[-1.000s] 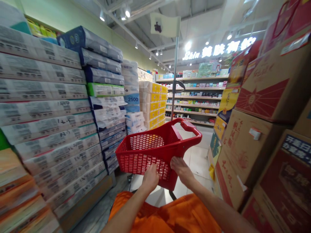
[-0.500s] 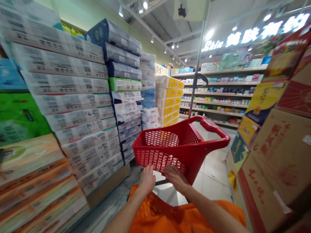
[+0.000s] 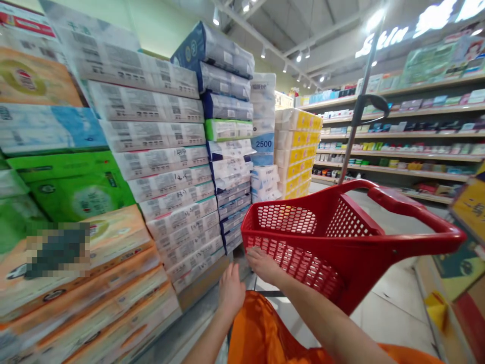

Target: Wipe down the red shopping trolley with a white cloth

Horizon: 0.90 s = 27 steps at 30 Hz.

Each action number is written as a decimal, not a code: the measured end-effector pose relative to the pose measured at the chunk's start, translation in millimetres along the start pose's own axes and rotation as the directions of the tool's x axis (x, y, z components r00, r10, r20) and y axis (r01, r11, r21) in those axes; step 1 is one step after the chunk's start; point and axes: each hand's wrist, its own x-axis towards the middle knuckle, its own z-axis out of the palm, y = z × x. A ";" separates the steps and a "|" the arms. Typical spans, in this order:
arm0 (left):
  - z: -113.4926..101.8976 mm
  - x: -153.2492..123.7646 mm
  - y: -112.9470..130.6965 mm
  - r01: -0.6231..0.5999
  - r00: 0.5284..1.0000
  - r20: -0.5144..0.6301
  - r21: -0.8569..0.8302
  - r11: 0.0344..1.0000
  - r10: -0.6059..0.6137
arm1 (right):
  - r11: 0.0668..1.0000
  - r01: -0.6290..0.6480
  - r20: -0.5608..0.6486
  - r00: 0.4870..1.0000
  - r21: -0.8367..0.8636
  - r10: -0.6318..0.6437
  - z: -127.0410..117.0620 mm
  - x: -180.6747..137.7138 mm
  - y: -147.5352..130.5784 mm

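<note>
A red plastic shopping cart (image 3: 364,253) with a perforated basket stands close in front of me, its handle toward the right. My right hand (image 3: 263,264) is at the basket's lower near corner with fingers stretched out; whether it touches the plastic I cannot tell. My left hand (image 3: 232,287) hovers to the left of it, fingers extended and nothing in them. Below both arms lies orange clothing (image 3: 257,328).
Tall stacks of white tissue packs (image 3: 151,136) line the left, with orange packs (image 3: 113,242) in front, partly under a pixelated patch. Yellow-and-white packs (image 3: 297,146) stand farther back. Shelves of small boxes (image 3: 409,134) fill the back right. A metal pole (image 3: 356,116) rises behind the cart.
My view has swung left and nearer, so the cart now appears larger and farther right. My right hand has shifted to the basket's left corner; the left hand has drawn slightly away from the basket.
</note>
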 end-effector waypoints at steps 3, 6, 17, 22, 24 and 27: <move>-4.2 0.4 -1.2 0.000 1.000 -0.016 0.013 1.000 0.000 | 0.996 -0.060 -0.037 0.998 -0.064 0.058 -10.0 16.7 7.0; -9.6 -1.6 1.2 -0.018 1.000 -0.025 0.018 1.000 0.019 | 0.989 -0.097 0.005 0.995 -0.113 0.098 -8.4 12.8 1.9; -20.1 -8.2 35.2 -0.116 0.990 -0.076 0.043 0.992 0.119 | 0.955 -0.197 -0.133 0.976 -0.221 0.170 -49.3 -35.9 12.4; -19.4 -13.8 51.2 -0.206 0.975 -0.083 0.033 0.978 0.208 | 0.965 -0.161 -0.073 0.986 -0.206 0.149 -33.9 -84.7 2.5; -19.0 -14.4 54.5 -0.208 0.975 -0.078 0.037 0.978 0.210 | 0.962 -0.157 -0.084 0.986 -0.223 0.141 -47.6 -85.2 6.6; -18.7 -16.1 61.6 -0.207 0.975 -0.080 0.025 0.978 0.208 | 0.931 -0.240 -0.151 0.967 -0.276 0.204 -76.1 -76.3 23.0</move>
